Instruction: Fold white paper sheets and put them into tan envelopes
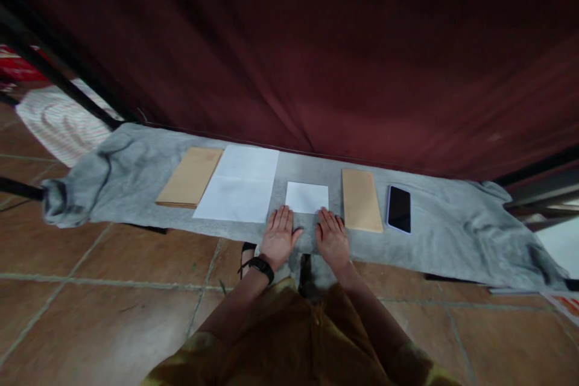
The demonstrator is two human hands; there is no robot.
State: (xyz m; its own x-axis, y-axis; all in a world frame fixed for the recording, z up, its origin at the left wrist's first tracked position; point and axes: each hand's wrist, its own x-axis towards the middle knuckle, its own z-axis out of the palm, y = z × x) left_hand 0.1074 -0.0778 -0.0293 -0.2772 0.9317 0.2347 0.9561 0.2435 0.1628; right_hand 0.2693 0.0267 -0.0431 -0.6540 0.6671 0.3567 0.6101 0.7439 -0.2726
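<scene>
My left hand [279, 236] lies flat and open on the grey cloth [443, 235], fingertips at the near left corner of a small white folded paper [307, 197]. My right hand [333, 237] also lies flat and open, fingertips at the paper's near right corner. A black band is on my left wrist. Neither hand holds anything.
A large white sheet [240, 184] and a stack of brown envelopes [190, 176] lie to the left. To the right are a single brown envelope [360, 199] and a dark phone [398, 208]. A dark red curtain [316, 48] hangs behind; brown tiled floor [90, 289] lies in front.
</scene>
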